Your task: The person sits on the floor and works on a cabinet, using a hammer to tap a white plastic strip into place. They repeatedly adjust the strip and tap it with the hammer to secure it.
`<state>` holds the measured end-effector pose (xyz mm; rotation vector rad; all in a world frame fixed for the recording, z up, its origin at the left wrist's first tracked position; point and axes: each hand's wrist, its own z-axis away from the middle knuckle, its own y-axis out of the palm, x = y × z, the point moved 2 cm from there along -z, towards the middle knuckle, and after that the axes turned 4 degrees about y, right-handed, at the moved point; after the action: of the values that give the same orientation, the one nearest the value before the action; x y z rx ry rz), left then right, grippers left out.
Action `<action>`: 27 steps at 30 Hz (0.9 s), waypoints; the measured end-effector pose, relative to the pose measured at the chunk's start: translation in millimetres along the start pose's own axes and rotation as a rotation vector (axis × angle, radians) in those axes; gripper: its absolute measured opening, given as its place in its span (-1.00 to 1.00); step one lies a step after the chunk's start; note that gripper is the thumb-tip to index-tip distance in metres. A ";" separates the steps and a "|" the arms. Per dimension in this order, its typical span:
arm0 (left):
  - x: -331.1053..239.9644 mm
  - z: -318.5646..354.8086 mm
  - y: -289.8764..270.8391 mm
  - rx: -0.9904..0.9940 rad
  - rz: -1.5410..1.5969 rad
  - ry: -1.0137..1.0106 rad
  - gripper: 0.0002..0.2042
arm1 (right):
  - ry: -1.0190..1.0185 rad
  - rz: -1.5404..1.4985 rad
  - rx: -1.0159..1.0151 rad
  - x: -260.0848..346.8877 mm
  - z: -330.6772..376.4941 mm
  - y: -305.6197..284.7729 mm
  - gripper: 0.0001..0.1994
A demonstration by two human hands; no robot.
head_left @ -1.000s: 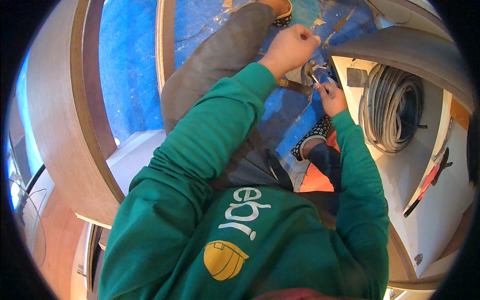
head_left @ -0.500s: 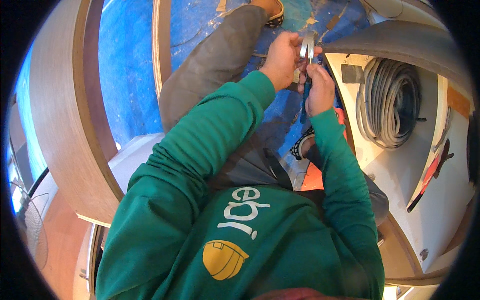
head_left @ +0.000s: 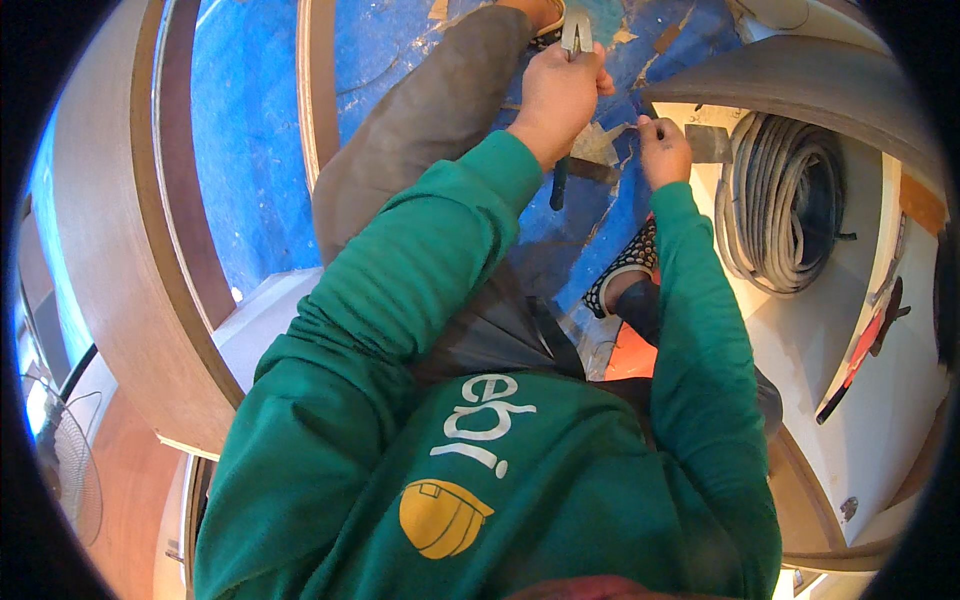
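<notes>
Head view, over the worker's lap: the silver, two-pronged metal pliers (head_left: 569, 35) with a dark handle have just passed fully to the left hand (head_left: 557, 100), where a moment ago both hands met around them. That one fist now clenches the pliers, prongs poking above the knuckles and handle hanging below, so the right hand (head_left: 665, 155) is freed from them. The right hand has drawn away beside the cabinet, fingers curled together; whether anything thin is pinched there, I can't tell. Beneath both lies a crinkled blue plastic sheet (head_left: 245, 150), dusty and littered, with a torn beige scrap (head_left: 597, 145) between the hands. To the right, a fat coil of ribbed grey cable (head_left: 750, 220) rests in the pale, smooth-walled cabinet (head_left: 790, 330), near a slim red-and-black tool (head_left: 862, 350). On the left a wood-grained brown board (head_left: 110, 220) looms, its edge rough.
</notes>
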<state>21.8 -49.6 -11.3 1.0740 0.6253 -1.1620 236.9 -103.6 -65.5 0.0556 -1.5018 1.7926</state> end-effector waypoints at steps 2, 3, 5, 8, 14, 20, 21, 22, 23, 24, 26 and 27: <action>-7.8 3.3 3.4 -0.019 0.171 0.000 -0.69 | -0.110 0.393 -0.155 -16.0 -22.8 1.3 -0.54; -8.6 6.0 5.6 -0.027 0.184 -0.027 -0.68 | -0.071 0.429 -0.135 -17.8 -30.0 3.5 -0.51; -11.3 9.9 8.4 -0.041 0.210 -0.076 -0.68 | 0.005 0.497 -0.096 -19.1 -44.4 5.6 -0.45; -14.8 11.8 7.6 -0.046 0.244 -0.166 -0.68 | 0.118 0.567 -0.031 -19.4 -64.1 12.0 -0.34; -15.5 9.1 0.0 -0.066 0.268 -0.171 -0.70 | 0.136 0.601 0.013 -17.5 -69.9 16.2 -0.35; -15.6 7.2 -1.9 -0.066 0.295 -0.164 -0.68 | 0.102 0.626 0.008 -33.2 -76.8 18.0 -0.38; -15.5 6.9 -1.8 -0.066 0.294 -0.162 -0.68 | 0.107 0.639 0.022 -33.2 -77.4 18.2 -0.38; -15.4 6.5 -1.8 -0.066 0.294 -0.161 -0.68 | 0.106 0.624 0.012 -33.2 -77.5 18.4 -0.37; -15.4 6.3 -1.9 -0.067 0.293 -0.160 -0.68 | 0.104 0.609 0.004 -31.7 -76.3 18.3 -0.35; -15.3 6.2 -1.9 -0.067 0.288 -0.161 -0.68 | 0.103 0.595 -0.005 -30.3 -75.2 18.0 -0.34; -15.1 5.9 -2.0 -0.068 0.278 -0.163 -0.68 | 0.110 0.581 -0.022 -25.9 -71.4 15.5 -0.32; -15.0 5.8 -2.2 -0.067 0.285 -0.163 -0.68 | 0.113 0.575 -0.031 -22.1 -69.7 14.2 -0.30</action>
<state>14.2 -48.7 3.1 0.9654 0.3671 -0.9618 274.0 -55.9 -109.0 -0.5342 -1.5617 2.1674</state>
